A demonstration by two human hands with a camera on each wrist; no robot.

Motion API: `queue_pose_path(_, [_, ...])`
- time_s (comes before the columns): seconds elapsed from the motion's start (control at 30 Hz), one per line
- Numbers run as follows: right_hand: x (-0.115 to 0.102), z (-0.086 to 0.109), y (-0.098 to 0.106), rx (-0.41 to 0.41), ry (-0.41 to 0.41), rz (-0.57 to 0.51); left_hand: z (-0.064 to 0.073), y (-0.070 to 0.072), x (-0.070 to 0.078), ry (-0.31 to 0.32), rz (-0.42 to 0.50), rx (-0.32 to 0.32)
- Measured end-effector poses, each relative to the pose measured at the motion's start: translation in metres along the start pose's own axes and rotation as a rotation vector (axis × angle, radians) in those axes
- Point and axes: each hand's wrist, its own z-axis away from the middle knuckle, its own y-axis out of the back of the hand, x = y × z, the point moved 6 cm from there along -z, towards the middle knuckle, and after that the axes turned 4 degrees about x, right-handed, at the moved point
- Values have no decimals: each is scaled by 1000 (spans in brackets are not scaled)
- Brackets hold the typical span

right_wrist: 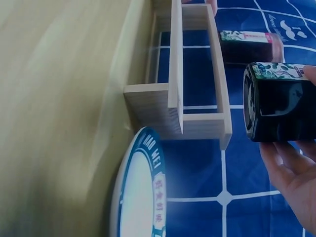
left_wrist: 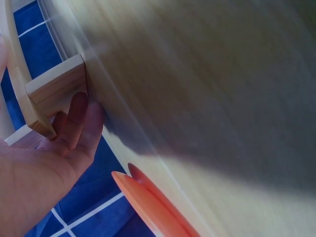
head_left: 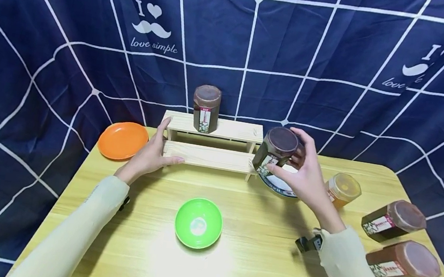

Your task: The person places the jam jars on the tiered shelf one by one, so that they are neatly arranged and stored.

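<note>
Clock directions as in the head view, centred on the green bowl [head_left: 198, 230].

Item: dark jar [head_left: 274, 146], at 1 o'clock, held raised off the table beside the right end of the wooden shelf [head_left: 211, 156]. Faceted, near-black contents, dull brownish-purple lid; white label with magenta band and green leaf print.

Right hand [head_left: 307, 169]: thumb and fingers pinch the jar around its sides.

Left hand [head_left: 148, 155]: between 10 and 11, thumb and fingers spread, touching the shelf's left end.

Edges: the shelf, 12 o'clock, two-stepped, stands near the table's far edge; a second dark jar [head_left: 206, 110] is upright on its upper step, left of centre. Right wrist view: curtain [right_wrist: 197, 177] shows between the held jar's base and the shelf. The blue-rimmed plate [right_wrist: 136, 197] lies at 2, just beside the shelf; the orange plate [head_left: 123, 140], at 10. Bowl and shelf stand well apart.
</note>
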Motion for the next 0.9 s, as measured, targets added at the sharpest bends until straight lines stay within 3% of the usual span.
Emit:
queue_pose_path(0.17, [3,-17,-10,-17,11,-26,-1,0,-4,-11,17,7])
queue_pose_path(0.4, [8,-38,-24,-42,7,-51,-18,-13,-46,-46,-37,52])
queue_pose_path(0.43, [8,-41,-25,-44,4,-55,-18,-13,-46,-45,-33,50])
queue_pose_path(0.5, [8,-48,-29,-49,-3,-68,-18,-12,-46,-55,-30,56])
queue_pose_path(0.73, [10,-69,-43,-70,-30,-119,-2,0,-5,-14,-15,22])
queue_pose_path(0.9, [14,-78,-51,-90,-57,-111,-1,-1,-3,-22,-19,33])
